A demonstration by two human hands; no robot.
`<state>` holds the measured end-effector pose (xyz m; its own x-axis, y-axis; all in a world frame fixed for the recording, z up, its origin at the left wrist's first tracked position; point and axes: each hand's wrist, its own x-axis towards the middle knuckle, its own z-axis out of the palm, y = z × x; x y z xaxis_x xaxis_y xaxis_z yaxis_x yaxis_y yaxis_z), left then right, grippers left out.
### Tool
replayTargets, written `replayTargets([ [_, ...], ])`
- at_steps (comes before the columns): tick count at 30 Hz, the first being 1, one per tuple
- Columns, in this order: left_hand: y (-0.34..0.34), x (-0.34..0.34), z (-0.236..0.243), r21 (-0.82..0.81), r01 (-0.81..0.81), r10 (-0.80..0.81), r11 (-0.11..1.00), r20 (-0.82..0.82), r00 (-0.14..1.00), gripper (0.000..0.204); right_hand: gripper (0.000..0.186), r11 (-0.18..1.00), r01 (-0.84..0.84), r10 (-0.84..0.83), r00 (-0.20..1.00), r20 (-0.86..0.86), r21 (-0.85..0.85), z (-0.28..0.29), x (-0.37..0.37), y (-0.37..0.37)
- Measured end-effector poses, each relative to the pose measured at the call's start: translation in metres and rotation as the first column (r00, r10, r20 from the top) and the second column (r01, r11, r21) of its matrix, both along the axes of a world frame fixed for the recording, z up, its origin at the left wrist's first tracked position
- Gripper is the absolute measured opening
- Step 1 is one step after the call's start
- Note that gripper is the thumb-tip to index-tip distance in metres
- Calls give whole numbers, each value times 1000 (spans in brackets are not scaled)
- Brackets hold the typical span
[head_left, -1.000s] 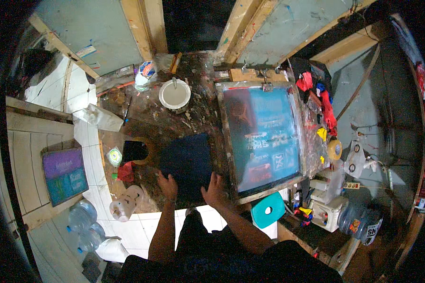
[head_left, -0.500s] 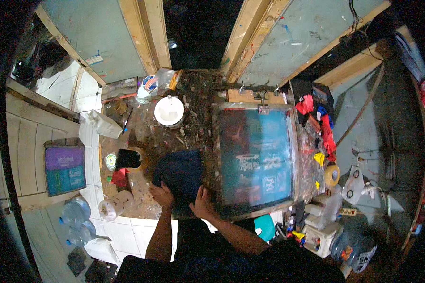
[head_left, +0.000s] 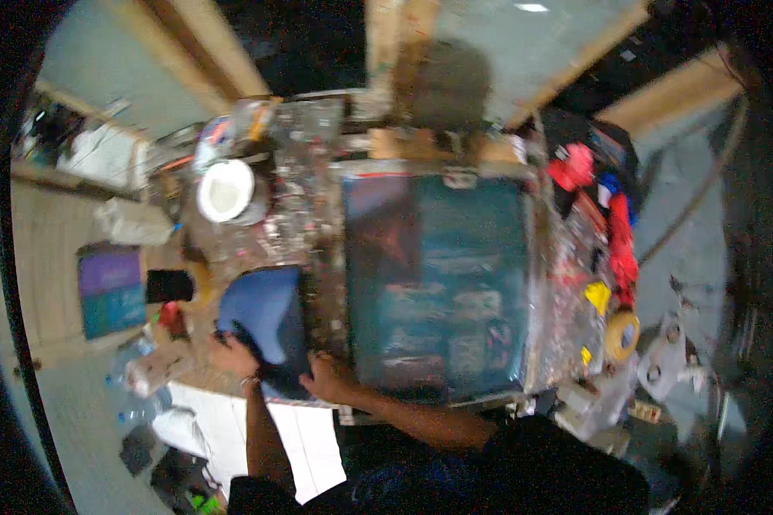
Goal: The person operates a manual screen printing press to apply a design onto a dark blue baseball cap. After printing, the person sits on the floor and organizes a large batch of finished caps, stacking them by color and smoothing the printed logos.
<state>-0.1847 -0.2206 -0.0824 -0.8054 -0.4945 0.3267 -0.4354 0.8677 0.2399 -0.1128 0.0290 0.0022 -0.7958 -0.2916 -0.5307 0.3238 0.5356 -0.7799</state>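
A dark blue flat panel, looking like cloth (head_left: pixel 270 296), lies over the left part of the worktable, its upper face partly lit and partly in shadow. At its near left edge is my left hand (head_left: pixel 234 354), with fingers closed at the edge. My right hand (head_left: pixel 328 378) grips the near right edge, its thumb toward the panel. Motion blur smears the fingertips. Just right of the panel lies a framed printing screen (head_left: pixel 438 292) with a teal and dark red mesh and pale lettering.
A white tub (head_left: pixel 227 192) stands beyond the panel. Left of the panel sit a black container (head_left: pixel 170 286) and a red scrap (head_left: pixel 173 318). Red cloths (head_left: pixel 620 249), a yellow scrap (head_left: pixel 598 297) and a tape roll (head_left: pixel 622 335) line the right side. A purple-and-teal screen (head_left: pixel 112 292) leans at far left.
The view has swung right, so the table and things on it appear farther left. Both hands stay at the panel's near edges. More light now falls on the panel.
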Motion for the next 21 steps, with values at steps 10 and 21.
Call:
replayTargets([
  [10,179,86,180,816,578,-176,8,-568,804,32,33,984,117,-130,988,-85,-136,53,12,223],
  [21,302,190,271,522,413,-502,-746,-849,166,22,30,921,383,-387,886,-254,-69,72,144,301],
])
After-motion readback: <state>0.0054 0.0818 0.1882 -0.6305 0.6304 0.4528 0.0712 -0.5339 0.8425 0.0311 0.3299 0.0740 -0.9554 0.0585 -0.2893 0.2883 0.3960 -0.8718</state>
